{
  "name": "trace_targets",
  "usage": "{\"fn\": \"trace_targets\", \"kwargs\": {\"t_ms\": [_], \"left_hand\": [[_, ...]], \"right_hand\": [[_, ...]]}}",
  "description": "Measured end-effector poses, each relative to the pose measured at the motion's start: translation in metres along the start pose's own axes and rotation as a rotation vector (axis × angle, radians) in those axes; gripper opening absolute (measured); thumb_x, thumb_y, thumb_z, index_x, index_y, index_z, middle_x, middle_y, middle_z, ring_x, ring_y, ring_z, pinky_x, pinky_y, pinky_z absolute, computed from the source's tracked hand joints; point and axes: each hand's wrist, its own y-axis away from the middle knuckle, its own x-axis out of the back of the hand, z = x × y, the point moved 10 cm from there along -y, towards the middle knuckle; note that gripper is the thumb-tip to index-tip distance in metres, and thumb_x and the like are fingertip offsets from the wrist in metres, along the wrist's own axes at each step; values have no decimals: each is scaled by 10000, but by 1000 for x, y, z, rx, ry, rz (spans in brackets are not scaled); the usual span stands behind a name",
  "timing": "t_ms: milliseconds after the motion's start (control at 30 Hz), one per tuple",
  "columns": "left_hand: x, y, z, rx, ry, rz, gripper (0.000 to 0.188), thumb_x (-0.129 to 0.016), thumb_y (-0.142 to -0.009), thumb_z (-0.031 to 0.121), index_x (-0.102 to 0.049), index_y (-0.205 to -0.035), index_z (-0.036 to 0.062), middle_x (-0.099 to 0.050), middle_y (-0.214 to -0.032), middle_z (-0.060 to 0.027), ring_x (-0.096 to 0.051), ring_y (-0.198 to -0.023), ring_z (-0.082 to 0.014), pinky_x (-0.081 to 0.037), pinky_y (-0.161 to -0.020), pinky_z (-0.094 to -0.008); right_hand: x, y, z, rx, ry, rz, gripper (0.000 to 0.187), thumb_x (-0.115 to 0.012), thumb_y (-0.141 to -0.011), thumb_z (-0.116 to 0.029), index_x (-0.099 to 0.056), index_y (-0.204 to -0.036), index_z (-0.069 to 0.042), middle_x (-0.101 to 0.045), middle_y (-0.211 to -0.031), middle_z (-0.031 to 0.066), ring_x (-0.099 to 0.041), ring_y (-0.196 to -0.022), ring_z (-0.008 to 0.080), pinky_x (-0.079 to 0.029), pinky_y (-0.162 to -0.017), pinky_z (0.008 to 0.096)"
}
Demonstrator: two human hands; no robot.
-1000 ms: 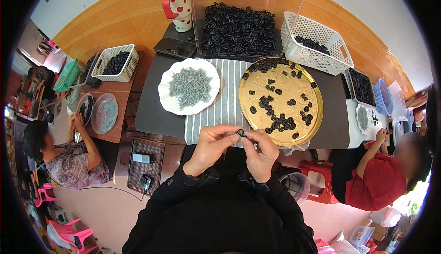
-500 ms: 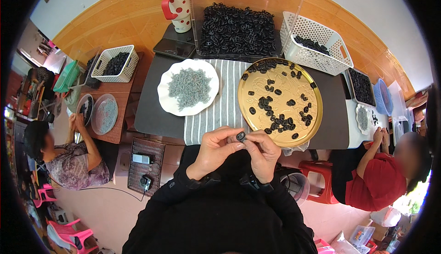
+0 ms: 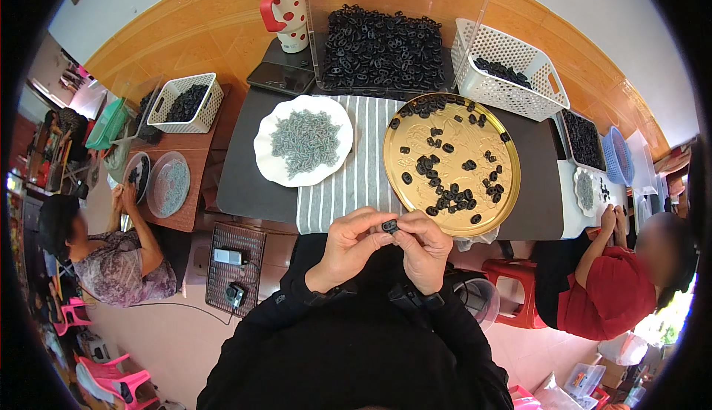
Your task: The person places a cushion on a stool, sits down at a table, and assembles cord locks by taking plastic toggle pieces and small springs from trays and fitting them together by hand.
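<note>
Between the fingertips of both hands is a small black oval plastic piece (image 3: pixel 389 227), held just off the table's near edge. My left hand (image 3: pixel 345 250) pinches it from the left; my right hand (image 3: pixel 424 250) pinches it from the right. Beyond them lies a round gold tray (image 3: pixel 463 158) with many similar black pieces scattered over it. To its left, on a grey striped cloth (image 3: pixel 319 210), stands a white scalloped plate (image 3: pixel 267 150) heaped with small grey metal parts that look like screws or springs (image 3: pixel 305 143).
A clear bin (image 3: pixel 475 9) of black oval pieces stands at the back, beside a white perforated basket (image 3: pixel 552 106) and a spotted tumbler (image 3: pixel 285 9). A dark phone-like slab (image 3: pixel 282 78) lies back left. Two people (image 3: pixel 122 261) (image 3: pixel 612 291) sit at tables on either side.
The small black piece has turned slightly between my fingertips. Both hands have otherwise barely shifted, and the things on the table stay as they were.
</note>
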Motion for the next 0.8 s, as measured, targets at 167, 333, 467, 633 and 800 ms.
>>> {"fn": "trace_targets", "kwargs": {"t_ms": [167, 333, 467, 633, 800], "left_hand": [[2, 3, -1, 16, 35, 54, 349, -658, -812, -68, -647, -1156, -9, -567, -859, -23, -534, -766, -85, -454, -683, -208], [2, 5, -9, 51, 86, 86, 360, -669, -799, -81, -651, -1152, -15, -565, -859, -18, -524, -771, -83, -450, -703, -203], [1, 5, -11, 67, 130, 105, 364, -671, -798, -88, -650, -1155, -18, -564, -866, -22, -522, -770, -85, -454, -700, -206], [1, 6, -11, 57, 122, 111, 360, -663, -806, -88, -647, -1159, -20, -565, -867, -27, -527, -772, -89, -456, -697, -205], [-1, 6, 2, -53, -73, 77, 322, -645, -833, -59, -642, -1152, -18, -572, -862, -41, -532, -755, -102, -449, -675, -213]], "right_hand": [[-2, 2, -4, 48, 49, 9, 136, -634, -831, 107, -643, -947, 37, -626, -888, 81, -583, -768, 110, -466, -692, 219], [0, 3, -6, 53, 98, 32, 119, -632, -832, 107, -641, -931, 41, -628, -882, 83, -586, -760, 113, -468, -684, 218], [-1, 4, -4, 30, 70, 47, 110, -628, -835, 109, -639, -922, 44, -627, -884, 87, -587, -762, 115, -470, -687, 218], [1, 5, -5, 32, 57, 61, 107, -623, -839, 110, -637, -922, 45, -624, -885, 91, -586, -765, 114, -471, -689, 218], [2, 5, -2, 43, 9, 51, 126, -615, -841, 114, -630, -942, 41, -613, -889, 78, -574, -777, 102, -469, -699, 218]]}}
